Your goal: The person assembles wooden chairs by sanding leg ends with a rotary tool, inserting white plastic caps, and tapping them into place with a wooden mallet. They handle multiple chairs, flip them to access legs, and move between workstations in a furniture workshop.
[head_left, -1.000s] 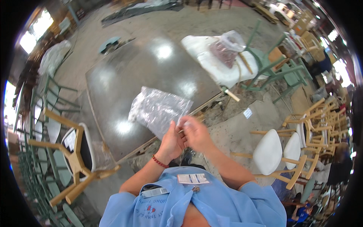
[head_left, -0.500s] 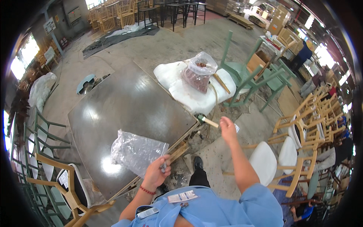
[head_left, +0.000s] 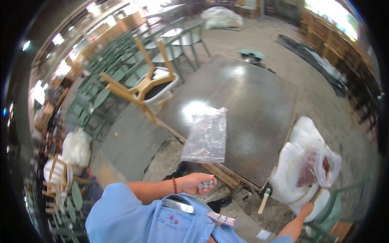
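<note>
My left hand (head_left: 198,184) is curled, palm up, around several small grey round pieces (head_left: 206,184). It is just in front of the low dark-topped platform (head_left: 259,121). On the platform's near edge lies a clear plastic bag (head_left: 206,137), close to this hand but apart from it. My right hand (head_left: 307,209) reaches out to the right, closed on the near end of a brown wooden stick (head_left: 317,195). The stick rests against white padding (head_left: 289,178), beside a clear bag of reddish-brown small parts (head_left: 320,168). Blur hides the fingertips of this hand.
An upturned wooden chair (head_left: 152,83) leans at the platform's left corner. A tool with a pale wooden handle (head_left: 264,201) stands by the near right corner. Green chairs (head_left: 182,40) crowd the far left. Part of a green chair (head_left: 332,210) is beside my right arm. A blue-green curved piece (head_left: 252,53) lies beyond.
The view has swung left. My right hand, before raised over the floor, is now at the wooden stick. My left hand has come away from the plastic bag's edge with the grey pieces.
</note>
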The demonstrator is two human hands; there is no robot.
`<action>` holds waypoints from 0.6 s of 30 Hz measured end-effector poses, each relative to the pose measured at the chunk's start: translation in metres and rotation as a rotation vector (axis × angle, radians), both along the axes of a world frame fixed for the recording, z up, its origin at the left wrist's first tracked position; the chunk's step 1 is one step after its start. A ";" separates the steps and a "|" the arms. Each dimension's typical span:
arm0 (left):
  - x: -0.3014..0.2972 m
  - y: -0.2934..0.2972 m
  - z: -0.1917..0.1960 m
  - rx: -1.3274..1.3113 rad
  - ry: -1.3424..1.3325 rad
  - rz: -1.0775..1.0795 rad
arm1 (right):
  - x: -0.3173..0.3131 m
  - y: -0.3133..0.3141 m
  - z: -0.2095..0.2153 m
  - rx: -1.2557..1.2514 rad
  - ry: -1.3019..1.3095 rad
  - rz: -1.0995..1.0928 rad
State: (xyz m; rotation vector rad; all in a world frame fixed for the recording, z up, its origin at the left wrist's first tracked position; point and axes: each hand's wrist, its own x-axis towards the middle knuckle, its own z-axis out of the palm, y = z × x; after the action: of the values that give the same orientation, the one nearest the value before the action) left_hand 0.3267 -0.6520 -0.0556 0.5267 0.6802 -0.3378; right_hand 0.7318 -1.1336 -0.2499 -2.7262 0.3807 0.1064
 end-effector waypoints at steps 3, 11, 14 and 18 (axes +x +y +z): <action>-0.006 -0.004 -0.008 0.028 -0.032 0.027 | -0.003 -0.014 0.001 0.004 -0.246 0.005; -0.003 0.058 -0.008 0.046 -0.025 0.057 | -0.104 0.043 0.093 0.328 -0.618 -0.578; -0.013 0.107 -0.030 0.122 -0.130 -0.041 | -0.168 0.088 0.142 0.271 -0.689 -0.479; -0.025 0.178 -0.035 0.173 -0.351 -0.197 | -0.265 0.221 0.192 0.793 -0.633 -0.107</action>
State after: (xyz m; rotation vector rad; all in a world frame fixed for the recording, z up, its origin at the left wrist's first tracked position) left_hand 0.3014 -0.4742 -0.0907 0.7990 0.3180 -0.3617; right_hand 0.4670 -0.9126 -0.0580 -1.8215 0.2227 -0.5135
